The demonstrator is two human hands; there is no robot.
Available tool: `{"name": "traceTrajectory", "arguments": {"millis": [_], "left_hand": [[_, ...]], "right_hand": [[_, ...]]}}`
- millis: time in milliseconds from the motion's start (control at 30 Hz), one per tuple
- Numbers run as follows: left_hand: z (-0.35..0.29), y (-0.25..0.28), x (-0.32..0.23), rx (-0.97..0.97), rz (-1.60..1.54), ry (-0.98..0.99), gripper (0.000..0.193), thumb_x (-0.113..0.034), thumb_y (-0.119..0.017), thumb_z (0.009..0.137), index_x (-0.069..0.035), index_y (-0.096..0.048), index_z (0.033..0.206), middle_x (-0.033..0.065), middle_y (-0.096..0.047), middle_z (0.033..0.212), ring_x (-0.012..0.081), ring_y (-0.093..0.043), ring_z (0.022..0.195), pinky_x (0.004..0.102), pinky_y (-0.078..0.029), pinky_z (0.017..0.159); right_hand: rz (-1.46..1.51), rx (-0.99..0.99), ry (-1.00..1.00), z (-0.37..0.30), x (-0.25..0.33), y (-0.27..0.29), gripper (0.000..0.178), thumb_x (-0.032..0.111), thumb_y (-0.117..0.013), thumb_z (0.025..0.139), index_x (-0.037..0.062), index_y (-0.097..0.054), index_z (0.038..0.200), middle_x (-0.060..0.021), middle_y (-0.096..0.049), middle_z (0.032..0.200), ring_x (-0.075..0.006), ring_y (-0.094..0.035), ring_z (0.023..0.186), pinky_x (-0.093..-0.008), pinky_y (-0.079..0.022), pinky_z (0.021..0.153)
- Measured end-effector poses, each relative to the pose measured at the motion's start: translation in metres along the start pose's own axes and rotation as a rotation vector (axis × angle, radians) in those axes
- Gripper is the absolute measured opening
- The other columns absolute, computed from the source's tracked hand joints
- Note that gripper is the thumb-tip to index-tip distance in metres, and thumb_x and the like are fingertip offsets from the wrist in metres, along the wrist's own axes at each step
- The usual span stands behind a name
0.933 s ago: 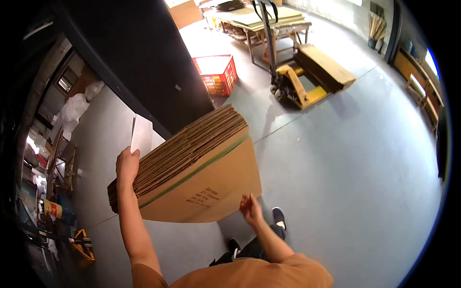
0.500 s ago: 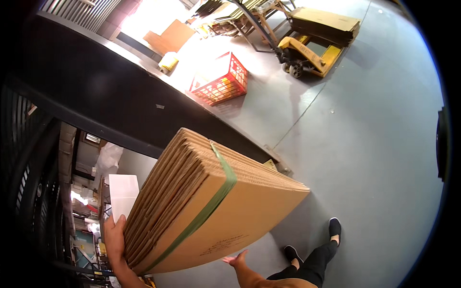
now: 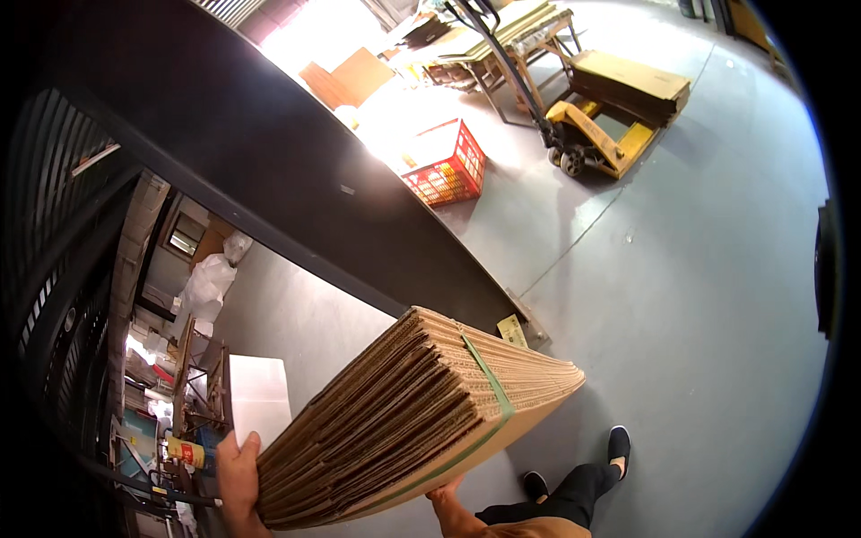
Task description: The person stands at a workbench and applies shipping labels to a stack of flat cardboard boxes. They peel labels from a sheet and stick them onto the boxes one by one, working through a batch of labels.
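Note:
A thick bundle of flat cardboard sheets (image 3: pixel 395 430), bound with a green strap (image 3: pixel 489 381), is tilted in front of me with its layered edges facing up. My left hand (image 3: pixel 238 462) is closed at the bundle's left end, its thumb over a folded white sheet of paper (image 3: pixel 258 394) that sticks up beside the cardboard. Beneath the bundle's lower side, my right hand (image 3: pixel 446 490) presses against the cardboard; its fingers are mostly hidden under it.
A long black beam (image 3: pixel 296 152) runs diagonally past the bundle, a yellow tag (image 3: pixel 512 330) near its end. Beyond it are a red plastic crate (image 3: pixel 457 170), a yellow pallet jack (image 3: pixel 596 134) carrying stacked cardboard (image 3: pixel 628 79), and a worktable (image 3: pixel 511 27). White plastic bags (image 3: pixel 208 280) lie at left.
The bundle has tipped, showing more of its layered edges and less of its broad face. My right hand, earlier apart with spread fingers, now meets its underside. The view has shifted.

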State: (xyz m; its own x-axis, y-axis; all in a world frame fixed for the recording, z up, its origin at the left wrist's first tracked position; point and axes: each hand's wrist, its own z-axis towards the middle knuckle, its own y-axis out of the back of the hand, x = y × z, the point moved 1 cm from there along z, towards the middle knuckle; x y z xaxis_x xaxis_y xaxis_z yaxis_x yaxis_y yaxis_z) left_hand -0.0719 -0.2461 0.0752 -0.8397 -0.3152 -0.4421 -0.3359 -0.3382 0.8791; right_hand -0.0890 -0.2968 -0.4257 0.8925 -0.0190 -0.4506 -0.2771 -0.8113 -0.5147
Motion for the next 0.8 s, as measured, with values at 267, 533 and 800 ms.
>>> {"name": "traceTrajectory", "arguments": {"millis": [267,533,800], "left_hand": [[0.005,0.018,0.057,0.019,-0.21,-0.004,0.03,-0.021,-0.059,0.087,0.009,-0.058,0.09,0.0103,-0.061,0.075,0.015,-0.054,0.071,0.0324,-0.044,0.067],[0.012,-0.031,0.032,0.165,-0.263,-0.042,0.032,-0.023,-0.058,0.087,0.009,-0.059,0.089,0.0113,-0.061,0.075,0.0163,-0.055,0.071,0.033,-0.044,0.066],[0.022,-0.126,-0.074,0.341,-0.322,-0.107,0.033,-0.024,-0.058,0.087,0.009,-0.059,0.089,0.0122,-0.062,0.075,0.0177,-0.056,0.07,0.0336,-0.045,0.066]], "right_hand": [[-0.192,0.165,0.327,-0.036,0.105,-0.018,0.074,0.064,-0.033,0.09,0.0065,-0.041,0.136,-0.0119,-0.045,0.138,-0.0306,-0.046,0.12,-0.0454,-0.04,0.098],[0.007,0.285,0.568,-0.081,0.238,-0.174,0.057,0.058,-0.033,0.093,0.011,-0.048,0.12,-0.0055,-0.053,0.116,-0.0238,-0.049,0.107,-0.0399,-0.043,0.091],[0.016,0.4,0.791,-0.205,0.387,-0.294,0.058,0.059,-0.033,0.093,0.0105,-0.046,0.122,-0.0059,-0.052,0.117,-0.0245,-0.05,0.106,-0.0402,-0.044,0.09]]}}
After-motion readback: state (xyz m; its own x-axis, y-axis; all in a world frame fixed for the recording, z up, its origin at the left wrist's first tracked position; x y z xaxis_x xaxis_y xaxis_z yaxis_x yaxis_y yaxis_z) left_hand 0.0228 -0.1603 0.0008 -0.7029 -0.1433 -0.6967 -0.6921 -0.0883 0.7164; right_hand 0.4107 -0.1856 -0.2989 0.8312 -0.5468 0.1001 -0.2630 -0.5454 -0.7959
